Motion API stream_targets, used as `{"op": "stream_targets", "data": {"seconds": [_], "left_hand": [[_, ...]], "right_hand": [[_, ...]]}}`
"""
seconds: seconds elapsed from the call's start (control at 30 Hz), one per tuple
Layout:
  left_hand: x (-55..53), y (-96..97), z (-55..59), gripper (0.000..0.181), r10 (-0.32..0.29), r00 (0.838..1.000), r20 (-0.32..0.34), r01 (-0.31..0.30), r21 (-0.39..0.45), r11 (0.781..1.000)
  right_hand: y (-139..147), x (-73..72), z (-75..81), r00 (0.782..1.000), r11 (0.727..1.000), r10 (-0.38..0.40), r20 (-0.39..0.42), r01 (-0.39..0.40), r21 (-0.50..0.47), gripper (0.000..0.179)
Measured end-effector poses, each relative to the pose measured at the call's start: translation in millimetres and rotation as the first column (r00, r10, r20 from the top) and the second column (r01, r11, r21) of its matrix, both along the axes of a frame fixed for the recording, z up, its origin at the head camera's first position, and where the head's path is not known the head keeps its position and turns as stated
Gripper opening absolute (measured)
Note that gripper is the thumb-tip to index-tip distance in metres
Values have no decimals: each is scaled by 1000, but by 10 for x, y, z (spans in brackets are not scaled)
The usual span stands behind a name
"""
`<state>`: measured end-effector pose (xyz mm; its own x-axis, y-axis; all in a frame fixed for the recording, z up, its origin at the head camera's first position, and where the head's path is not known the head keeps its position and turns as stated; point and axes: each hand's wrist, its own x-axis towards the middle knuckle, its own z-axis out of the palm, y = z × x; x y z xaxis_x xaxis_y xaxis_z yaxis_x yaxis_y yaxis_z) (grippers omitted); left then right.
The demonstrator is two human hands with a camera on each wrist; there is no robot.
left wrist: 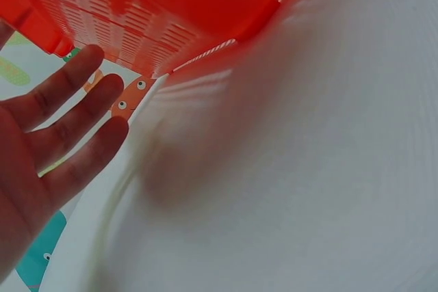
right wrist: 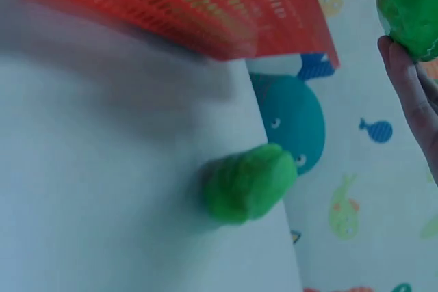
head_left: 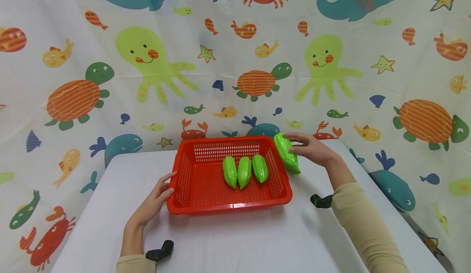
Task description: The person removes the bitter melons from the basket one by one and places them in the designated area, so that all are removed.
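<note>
At the right end of the red plastic basket (head_left: 200, 201), my right hand (head_left: 312, 148) pinches a glossy green star fruit (head_left: 282, 146) between thumb and fingers, beside the rim. In the right wrist view this star fruit (right wrist: 414, 8) is up off the table, cut by the frame edge. Another green star fruit (right wrist: 250, 182), blurred, lies on the table below it. Inside the basket, three more lie side by side, the middle star fruit (head_left: 244, 173) among them. My left hand (head_left: 152, 201) touches the basket's left rim; its fingers (left wrist: 75, 111) look straight and spread.
A white table (head_left: 220, 244) carries the basket. Behind it hangs a curtain (head_left: 220, 64) printed with sea animals. A black wrist device (head_left: 160, 251) sits on the left wrist and another black wrist device (head_left: 321, 201) on the right.
</note>
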<state>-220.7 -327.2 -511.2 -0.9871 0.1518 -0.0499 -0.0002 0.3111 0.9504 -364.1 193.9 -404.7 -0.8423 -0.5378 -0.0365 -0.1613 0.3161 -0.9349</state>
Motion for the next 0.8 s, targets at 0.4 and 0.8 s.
{"op": "stream_targets", "data": {"seconds": [0.4,0.8], "left_hand": [[5,0,11,59,-9,1000,-1,9,-4,1000],[4,-12,5,58,-21,1000,-17,21,-8,1000]], "right_hand": [[379,-120,-280,997,997,-72,32,72,1,55],[642,-225,-531,966,978,-204,157,210,-18,61]]}}
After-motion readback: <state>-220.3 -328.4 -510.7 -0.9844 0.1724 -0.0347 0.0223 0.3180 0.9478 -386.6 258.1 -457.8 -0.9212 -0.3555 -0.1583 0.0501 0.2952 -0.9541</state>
